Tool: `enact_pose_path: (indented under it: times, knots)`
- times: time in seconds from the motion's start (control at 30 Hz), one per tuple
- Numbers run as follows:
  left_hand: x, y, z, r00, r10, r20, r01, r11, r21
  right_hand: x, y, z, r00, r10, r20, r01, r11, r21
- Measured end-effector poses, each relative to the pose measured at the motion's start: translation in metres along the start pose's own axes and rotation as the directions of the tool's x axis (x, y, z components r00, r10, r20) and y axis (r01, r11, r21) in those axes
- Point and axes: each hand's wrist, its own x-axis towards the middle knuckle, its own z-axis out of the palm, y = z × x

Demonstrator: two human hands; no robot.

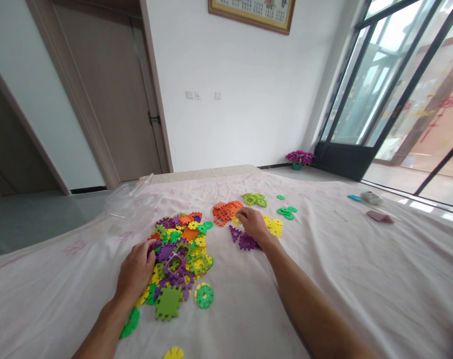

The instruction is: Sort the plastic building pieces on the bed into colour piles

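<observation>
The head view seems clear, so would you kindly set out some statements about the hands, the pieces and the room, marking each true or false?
1. The left hand is at the mixed pile, and the right hand is near the orange group. True.
2. A green piece shows against the right hand. False: a yellow piece shows there.
3. The lime group lies farther from the person than the purple group. True.
4. The flowers stand on the bed of pieces. False: the flowers stand in a pot on the floor.
5. The frame hangs above the switches. True.
</observation>
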Motion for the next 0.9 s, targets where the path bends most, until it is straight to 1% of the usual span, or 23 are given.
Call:
enact_pose_path:
  times: [0.1, 0.2, 0.23, 0.3, 0.37, 0.4, 0.47, 0.53, 0.57, 0.63, 0.7, 0.8, 0.9]
  knots:
    - [0.000, 0.000, 0.000, 1.000, -0.003, -0.003, 0.003, 1.000, -0.012, 0.004, 0.027, -0.020, 0.979, 0.167, -0.119, -0.181, 0.977, -0.116]
    - [-0.001, 0.002, -0.002, 1.000, -0.003, -0.004, 0.003, 1.000, -0.016, 0.003, 0.052, -0.032, 0.926, 0.327, -0.189, -0.360, 0.914, -0.186]
    - [-0.001, 0.002, -0.002, 1.000, -0.002, -0.005, 0.002, 1.000, -0.014, 0.003, 0.057, -0.033, 0.911, 0.350, -0.218, -0.393, 0.897, -0.203]
    - [-0.001, 0.003, -0.002, 1.000, -0.002, -0.008, 0.002, 1.000, -0.010, 0.003, 0.060, -0.033, 0.903, 0.334, -0.269, -0.395, 0.894, -0.213]
    - [-0.001, 0.002, -0.002, 1.000, 0.000, -0.009, -0.001, 1.000, -0.010, 0.004, 0.051, -0.027, 0.926, 0.267, -0.269, -0.320, 0.931, -0.177]
    - [-0.001, 0.001, -0.001, 1.000, 0.002, -0.010, -0.002, 1.000, -0.012, 0.004, 0.043, -0.022, 0.947, 0.220, -0.236, -0.258, 0.955, -0.145]
    - [0.000, -0.002, 0.001, 1.000, 0.005, -0.011, -0.005, 1.000, -0.022, 0.002, 0.022, -0.009, 0.986, 0.099, -0.131, -0.109, 0.991, -0.072]
    - [0.001, -0.004, 0.003, 1.000, 0.000, -0.006, 0.000, 1.000, -0.028, -0.003, -0.002, 0.006, 0.999, -0.043, -0.012, 0.043, 0.999, 0.000]
    - [0.001, -0.005, 0.003, 1.000, -0.005, -0.003, 0.005, 1.000, -0.029, -0.007, -0.014, 0.013, 0.993, -0.114, 0.040, 0.112, 0.993, 0.031]
    - [0.001, -0.005, 0.004, 1.000, -0.013, 0.004, 0.013, 1.000, -0.027, -0.017, -0.033, 0.027, 0.957, -0.242, 0.160, 0.231, 0.969, 0.085]
    - [0.001, -0.005, 0.004, 1.000, -0.013, 0.005, 0.013, 1.000, -0.020, -0.027, -0.047, 0.036, 0.914, -0.319, 0.249, 0.296, 0.947, 0.126]
    - [0.001, -0.003, 0.003, 1.000, -0.007, 0.000, 0.007, 1.000, -0.011, -0.039, -0.059, 0.044, 0.867, -0.388, 0.313, 0.369, 0.922, 0.121]
    - [0.000, -0.001, 0.002, 1.000, -0.002, -0.005, 0.002, 1.000, -0.010, -0.043, -0.065, 0.050, 0.835, -0.437, 0.335, 0.450, 0.892, 0.042]
